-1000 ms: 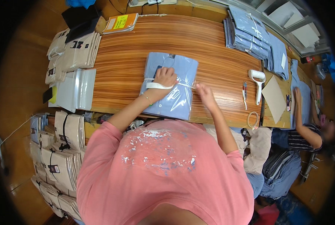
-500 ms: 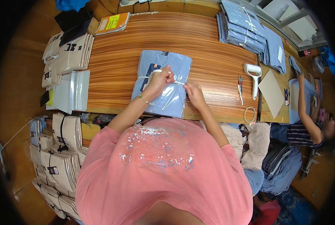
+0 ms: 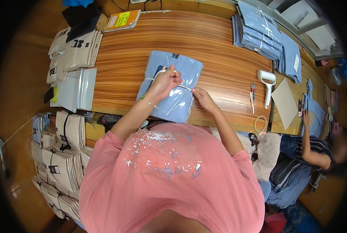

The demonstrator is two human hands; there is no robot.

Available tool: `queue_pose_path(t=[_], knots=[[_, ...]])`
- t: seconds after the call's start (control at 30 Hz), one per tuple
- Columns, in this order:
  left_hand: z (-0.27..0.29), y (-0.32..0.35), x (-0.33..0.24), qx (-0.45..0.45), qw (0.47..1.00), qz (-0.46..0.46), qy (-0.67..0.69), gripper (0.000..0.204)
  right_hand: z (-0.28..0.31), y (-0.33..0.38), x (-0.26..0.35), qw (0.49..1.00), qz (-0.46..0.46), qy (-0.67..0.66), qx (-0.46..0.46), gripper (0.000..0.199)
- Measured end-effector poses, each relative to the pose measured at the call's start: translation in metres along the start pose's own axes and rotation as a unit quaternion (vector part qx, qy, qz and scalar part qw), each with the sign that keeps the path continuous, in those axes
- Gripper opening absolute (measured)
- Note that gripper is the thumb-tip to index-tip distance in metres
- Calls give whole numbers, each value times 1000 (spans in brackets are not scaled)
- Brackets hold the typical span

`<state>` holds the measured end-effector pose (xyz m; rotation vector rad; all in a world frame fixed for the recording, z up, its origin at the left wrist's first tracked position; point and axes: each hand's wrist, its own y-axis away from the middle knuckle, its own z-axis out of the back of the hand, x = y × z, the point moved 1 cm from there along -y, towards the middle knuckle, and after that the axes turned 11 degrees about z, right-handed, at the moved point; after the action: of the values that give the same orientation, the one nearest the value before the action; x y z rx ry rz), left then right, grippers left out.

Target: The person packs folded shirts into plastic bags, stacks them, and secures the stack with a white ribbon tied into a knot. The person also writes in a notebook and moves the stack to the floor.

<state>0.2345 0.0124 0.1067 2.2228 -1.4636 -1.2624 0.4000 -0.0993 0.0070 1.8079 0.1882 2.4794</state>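
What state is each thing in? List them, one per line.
Left hand: shut on white strap, atop the bagged shirt.
Right hand: pinching the white strap taut.
Bagged blue shirt: flat, folded, sealed in clear plastic.
Lint roller: lying unused.
Blue shirt stack: piled, bagged.

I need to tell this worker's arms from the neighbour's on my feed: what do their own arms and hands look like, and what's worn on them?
Both forearms are bare below short pink sleeves. The left hand has a thin beaded bracelet at the wrist. The right hand wears nothing visible. No gloves on either.
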Motion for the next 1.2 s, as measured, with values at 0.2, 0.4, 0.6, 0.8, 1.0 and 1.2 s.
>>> queue_pose_path(t=[0.2, 0.4, 0.6, 0.8, 1.0, 1.2], knots=[[-9, -23, 2, 27, 999, -1, 37, 30, 2, -9, 6, 998, -32, 25, 42, 41], [-20, 16, -1, -159, 532, -325, -766, 31, 1, -8, 12, 991, -41, 117, 48, 42], [-21, 0, 50, -179, 483, -285, -808, 19, -8, -4, 17, 987, -14, 151, 52, 45], [-21, -5, 54, -114, 617, -330, -705, 11, -9, -5, 16, 986, -14, 160, 39, 50], [-11, -5, 42, -44, 649, -274, -709, 11, -6, -2, 19, 993, -14, 109, 39, 51], [-17, -1, 36, -39, 617, -221, -754, 11, 16, 10, 9, 995, 26, -91, -7, 35]])
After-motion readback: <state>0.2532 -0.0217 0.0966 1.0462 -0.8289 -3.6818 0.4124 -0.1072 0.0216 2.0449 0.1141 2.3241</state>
